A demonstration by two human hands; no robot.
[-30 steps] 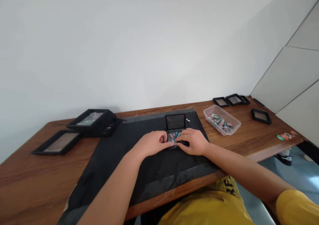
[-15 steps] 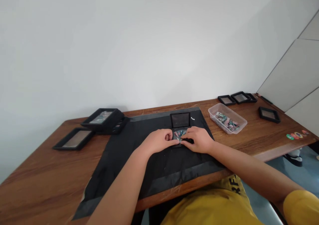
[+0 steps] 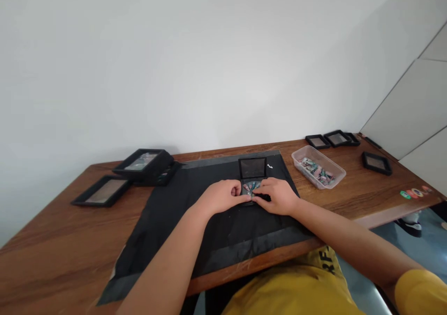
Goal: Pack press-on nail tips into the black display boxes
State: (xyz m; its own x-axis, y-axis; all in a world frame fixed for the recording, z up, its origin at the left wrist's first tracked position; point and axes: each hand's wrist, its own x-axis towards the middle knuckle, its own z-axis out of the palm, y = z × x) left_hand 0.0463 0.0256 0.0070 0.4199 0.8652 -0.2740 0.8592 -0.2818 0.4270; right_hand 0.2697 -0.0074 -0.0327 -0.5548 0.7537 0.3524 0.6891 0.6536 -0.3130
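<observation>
A small black hinged display case [image 3: 252,168] lies open on a black mat [image 3: 216,222], its lid tilted up at the back. Small coloured pieces fan out in its lower half [image 3: 252,187]. My left hand [image 3: 219,197] rests at the case's left edge with fingers curled against it. My right hand [image 3: 276,196] covers the case's front right corner, fingertips pressed on the coloured pieces. What the fingers pinch is too small to make out.
A clear plastic tub [image 3: 318,167] of coloured pieces stands right of the mat. Small black frames [image 3: 335,138] lie at the back right, another [image 3: 376,162] nearer the edge. Larger black cases [image 3: 144,165] and a flat frame [image 3: 102,191] sit at left. Stickers [image 3: 414,193] mark the right table edge.
The view has shifted slightly, so everything sits further right than a second ago. Both hands stay at the case, with only small finger movements.
</observation>
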